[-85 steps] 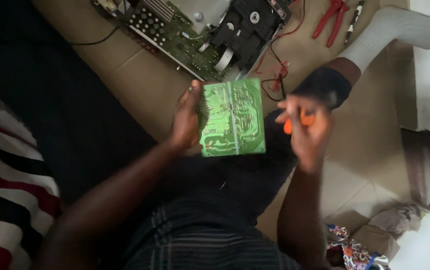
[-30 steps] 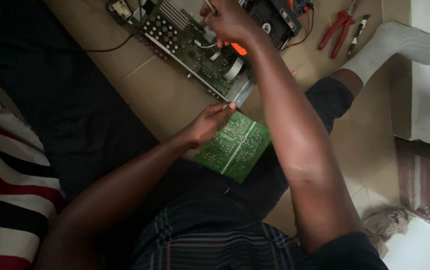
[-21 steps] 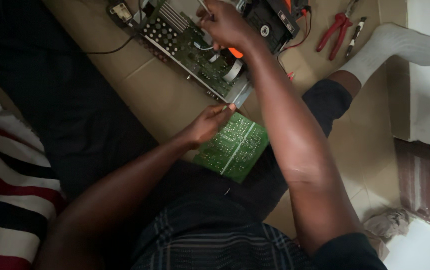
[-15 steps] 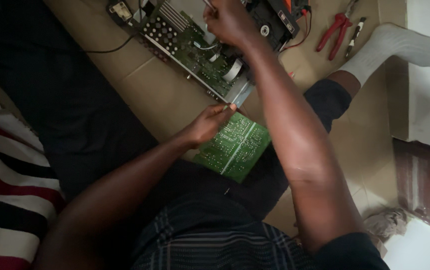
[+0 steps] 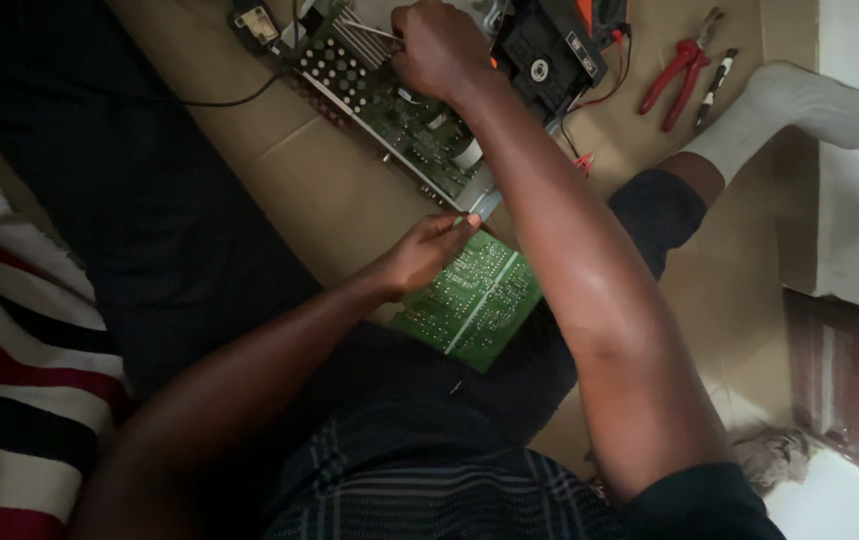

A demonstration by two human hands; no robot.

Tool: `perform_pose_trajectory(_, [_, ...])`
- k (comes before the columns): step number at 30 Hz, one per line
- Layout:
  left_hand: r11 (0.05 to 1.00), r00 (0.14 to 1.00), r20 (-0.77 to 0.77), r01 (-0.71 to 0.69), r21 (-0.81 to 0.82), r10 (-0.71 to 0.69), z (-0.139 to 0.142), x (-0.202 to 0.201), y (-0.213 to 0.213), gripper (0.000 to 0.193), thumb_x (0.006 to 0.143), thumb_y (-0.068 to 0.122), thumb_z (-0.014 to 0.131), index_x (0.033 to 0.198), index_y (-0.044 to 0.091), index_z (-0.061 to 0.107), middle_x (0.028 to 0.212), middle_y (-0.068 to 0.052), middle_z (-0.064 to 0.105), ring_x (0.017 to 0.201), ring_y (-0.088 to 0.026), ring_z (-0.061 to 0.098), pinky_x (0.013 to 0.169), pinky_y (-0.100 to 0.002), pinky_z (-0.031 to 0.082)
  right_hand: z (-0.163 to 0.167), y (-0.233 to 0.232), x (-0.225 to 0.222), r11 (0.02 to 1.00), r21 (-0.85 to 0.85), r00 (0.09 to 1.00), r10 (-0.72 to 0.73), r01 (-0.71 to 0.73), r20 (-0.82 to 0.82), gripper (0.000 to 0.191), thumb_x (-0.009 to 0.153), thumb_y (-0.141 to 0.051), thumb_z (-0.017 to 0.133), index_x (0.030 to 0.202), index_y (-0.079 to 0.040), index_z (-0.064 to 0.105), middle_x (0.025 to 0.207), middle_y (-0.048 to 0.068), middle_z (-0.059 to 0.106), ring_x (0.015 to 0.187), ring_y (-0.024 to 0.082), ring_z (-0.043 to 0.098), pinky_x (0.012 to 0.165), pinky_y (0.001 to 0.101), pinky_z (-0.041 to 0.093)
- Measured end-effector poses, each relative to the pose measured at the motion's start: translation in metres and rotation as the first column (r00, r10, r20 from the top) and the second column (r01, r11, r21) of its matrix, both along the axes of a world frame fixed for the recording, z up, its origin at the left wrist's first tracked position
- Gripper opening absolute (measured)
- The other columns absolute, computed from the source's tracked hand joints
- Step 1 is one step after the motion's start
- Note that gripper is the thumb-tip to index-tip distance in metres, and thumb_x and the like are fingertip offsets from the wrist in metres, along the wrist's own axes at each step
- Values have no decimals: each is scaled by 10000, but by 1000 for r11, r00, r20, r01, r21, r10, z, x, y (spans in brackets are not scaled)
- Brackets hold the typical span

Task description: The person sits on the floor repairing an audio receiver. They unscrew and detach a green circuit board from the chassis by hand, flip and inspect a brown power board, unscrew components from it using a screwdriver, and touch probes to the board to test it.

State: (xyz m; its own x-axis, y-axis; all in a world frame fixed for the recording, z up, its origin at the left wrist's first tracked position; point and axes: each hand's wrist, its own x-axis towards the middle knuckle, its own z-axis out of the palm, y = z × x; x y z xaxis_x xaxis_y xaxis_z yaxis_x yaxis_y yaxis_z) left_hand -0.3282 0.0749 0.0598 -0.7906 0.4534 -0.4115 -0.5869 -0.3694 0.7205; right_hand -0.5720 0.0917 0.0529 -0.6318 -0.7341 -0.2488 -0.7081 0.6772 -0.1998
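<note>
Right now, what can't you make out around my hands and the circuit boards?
- Right hand, head view: whether it grips a tool; the closed fingers hide it.
- Large circuit board: its far end is cut off by the top edge and covered by that hand.
- Small green board: left hand covers its near corner; components too small to tell.

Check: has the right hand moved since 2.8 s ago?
Yes. The right hand has left the small green circuit board in the left hand and reached forward onto the large circuit board on the floor.
</note>
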Motion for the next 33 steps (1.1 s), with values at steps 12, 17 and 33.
perform_pose_trajectory(12, [1000, 1000, 28, 2, -18, -1, 4, -2, 0, 470, 1045, 503, 446, 1098, 83, 650, 864, 19, 616, 852, -94, 572, 789, -302, 497, 6, 6, -4, 999, -8, 999, 41, -41, 0, 170, 784, -152, 735, 899, -27, 722, 883, 238, 708, 853, 450, 689, 753, 543, 545])
perform_pose_trajectory(17, [999, 1000, 6, -11, 42, 11, 9, 0, -3, 525, 1044, 518, 448, 1111, 46, 667, 886, -11, 638, 857, -128, 600, 792, -339, 525, 1, 12, -8, 999, 50, 999, 5, -6, 34, 163, 787, -139, 736, 901, -24, 751, 899, 251, 707, 849, 454, 692, 755, 540, 553])
perform_pose_trajectory(33, [993, 999, -32, -28, 118, 32, 12, -2, -5, 489, 1060, 498, 444, 1024, 67, 672, 803, 34, 607, 746, -74, 576, 689, -286, 512, -5, 39, -23, 935, -148, 816, -196, 323, 544, 210, 919, -67, 508, 1095, -25, 616, 943, 144, 726, 819, 287, 777, 755, 407, 606])
